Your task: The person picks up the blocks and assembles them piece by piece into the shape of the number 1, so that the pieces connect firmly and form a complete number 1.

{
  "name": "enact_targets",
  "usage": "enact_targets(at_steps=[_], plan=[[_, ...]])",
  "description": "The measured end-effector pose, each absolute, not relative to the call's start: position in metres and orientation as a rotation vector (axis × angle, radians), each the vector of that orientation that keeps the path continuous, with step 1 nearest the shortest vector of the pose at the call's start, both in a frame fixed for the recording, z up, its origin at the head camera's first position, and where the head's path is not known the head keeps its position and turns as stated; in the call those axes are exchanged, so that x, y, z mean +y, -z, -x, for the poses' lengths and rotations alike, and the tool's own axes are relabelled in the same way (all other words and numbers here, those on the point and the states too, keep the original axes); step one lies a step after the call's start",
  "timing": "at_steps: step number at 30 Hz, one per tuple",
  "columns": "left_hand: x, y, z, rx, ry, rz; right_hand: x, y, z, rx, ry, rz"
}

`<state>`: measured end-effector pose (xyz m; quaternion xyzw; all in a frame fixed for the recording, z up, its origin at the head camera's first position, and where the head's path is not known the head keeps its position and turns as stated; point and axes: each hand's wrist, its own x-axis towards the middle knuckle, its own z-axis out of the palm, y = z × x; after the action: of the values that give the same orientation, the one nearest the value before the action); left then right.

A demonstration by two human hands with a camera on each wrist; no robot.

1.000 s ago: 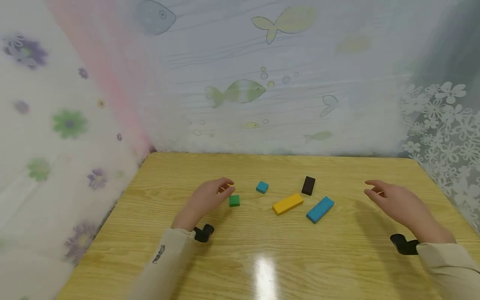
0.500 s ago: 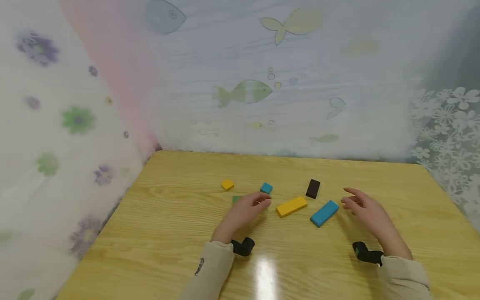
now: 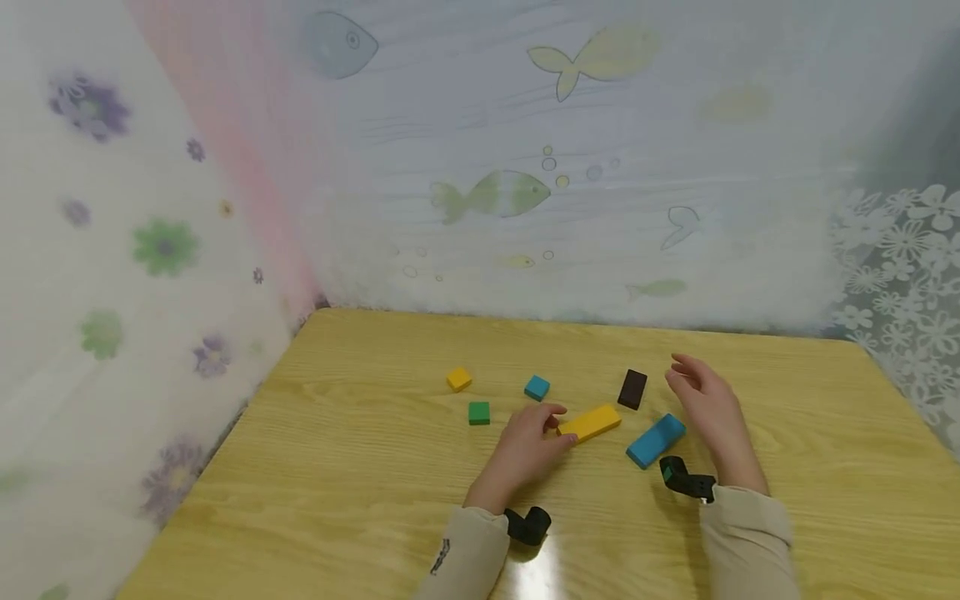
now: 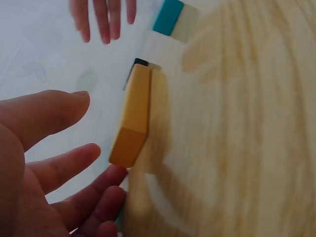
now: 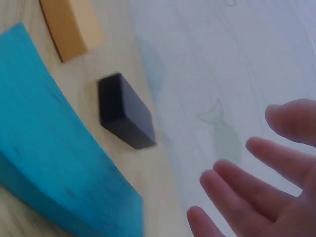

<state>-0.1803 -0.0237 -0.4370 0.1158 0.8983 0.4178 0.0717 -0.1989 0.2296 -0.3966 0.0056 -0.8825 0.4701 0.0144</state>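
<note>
My left hand (image 3: 525,446) is at the near-left end of a long yellow block (image 3: 592,423). In the left wrist view its thumb and fingers are spread, with that yellow block (image 4: 133,108) just beyond the fingertips; whether they touch it I cannot tell. My right hand (image 3: 708,408) hovers to the right of a long blue block (image 3: 656,440) and a dark brown block (image 3: 632,389). The right wrist view has its fingers (image 5: 247,192) relaxed and holding nothing, apart from the dark block (image 5: 123,111) and the blue block (image 5: 64,143).
A small blue block (image 3: 537,387), a green block (image 3: 479,413) and a small yellow block (image 3: 459,380) lie on the wooden table (image 3: 337,467) left of the long ones. A fish-patterned curtain (image 3: 480,250) hangs along the table's back edge.
My left hand has moved right, from beside the green block to the long yellow block, uncovering the small yellow one. My right hand has come left towards the blue and dark blocks.
</note>
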Motion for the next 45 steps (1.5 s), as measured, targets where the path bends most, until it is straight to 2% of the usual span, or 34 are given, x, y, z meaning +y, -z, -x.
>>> enact_targets(at_steps=[7,29,45], plan=[[-0.023,0.439,0.185,2.715,-1.224,-0.364,0.214,0.405,0.207,-2.787,-1.356,0.011],[-0.016,0.444,0.185,2.809,-1.098,-0.400,0.210,0.423,0.217,-3.075,-1.273,-0.277],[-0.021,0.445,0.189,2.772,-1.081,-0.458,0.205,0.426,0.217,-3.099,-0.997,-0.396]])
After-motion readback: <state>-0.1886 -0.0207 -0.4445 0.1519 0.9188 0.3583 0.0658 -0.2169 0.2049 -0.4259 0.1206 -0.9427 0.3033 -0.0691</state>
